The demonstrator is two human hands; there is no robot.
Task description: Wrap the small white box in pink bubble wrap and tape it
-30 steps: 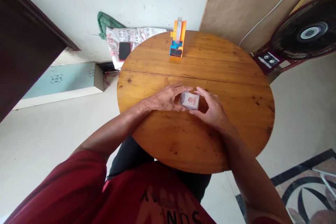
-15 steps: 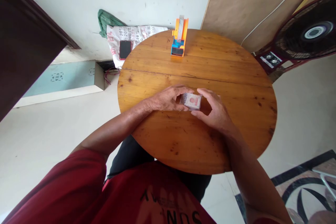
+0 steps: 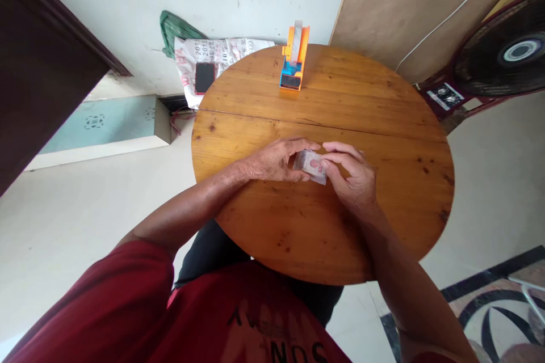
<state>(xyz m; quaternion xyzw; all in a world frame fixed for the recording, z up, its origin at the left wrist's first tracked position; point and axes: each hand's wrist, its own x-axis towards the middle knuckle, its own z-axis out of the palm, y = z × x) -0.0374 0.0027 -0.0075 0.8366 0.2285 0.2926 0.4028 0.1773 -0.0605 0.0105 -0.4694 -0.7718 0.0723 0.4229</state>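
Observation:
A small whitish pack [image 3: 311, 164] with a reddish print on top, seemingly in clear plastic, is at the middle of the round wooden table [image 3: 272, 221]. From the left, my left hand [image 3: 275, 160] curves around it, thumb on the near side and fingers on the far side. My right hand [image 3: 356, 179] pinches at the pack's right edge with thumb and index finger, the other fingers bent above. What exactly lies between those fingertips is too small to make out.
An orange and blue tape dispenser [image 3: 294, 59] stands at the table's far edge. Behind the left edge are a printed white bag [image 3: 232, 52], a phone [image 3: 205, 77] and a green bag [image 3: 179, 31]. A dark fan [image 3: 502, 51] stands at right.
My right thumb and index finger have closed together onto the pack's right edge. The pack has turned slightly, its right end towards me. My left hand stays around it.

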